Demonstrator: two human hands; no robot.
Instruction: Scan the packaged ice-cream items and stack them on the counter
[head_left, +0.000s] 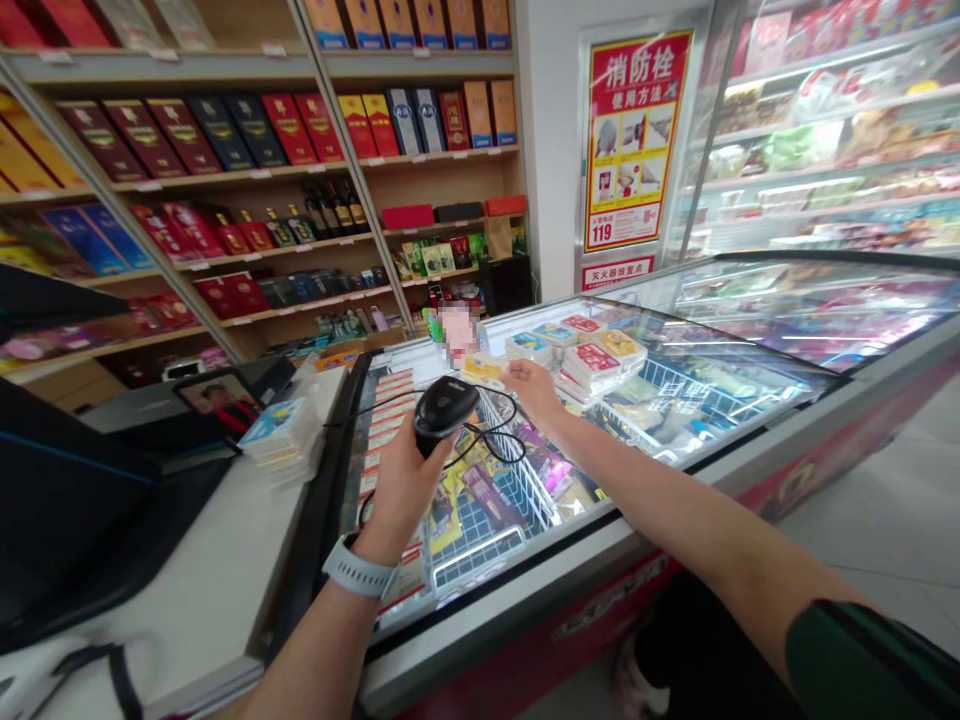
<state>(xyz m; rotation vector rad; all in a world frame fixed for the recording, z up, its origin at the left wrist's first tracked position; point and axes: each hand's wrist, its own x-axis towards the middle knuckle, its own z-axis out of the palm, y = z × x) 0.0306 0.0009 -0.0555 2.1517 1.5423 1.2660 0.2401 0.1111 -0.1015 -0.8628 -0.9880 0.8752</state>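
My left hand (409,478), with a pale watch on its wrist, is wrapped round a black handheld scanner (445,408) above the glass freezer top. A black cable loops from the scanner. Further forward, my right hand (531,388) pinches the right end of a yellow and white packet (484,368). Just right of that hand, flat packets with red labels (592,362) and a yellow-topped one lie stacked on the glass, with blue-topped packets (529,346) behind. Another stack with a blue top (279,428) stands on the white counter at the left.
The chest freezer (480,640) runs from the front to the right, with wire baskets under its glass. A dark monitor (67,480) stands on the white counter (225,580). Behind are shelves of boxes and bottles, a red poster (637,140) and a pixelated patch beyond the packet.
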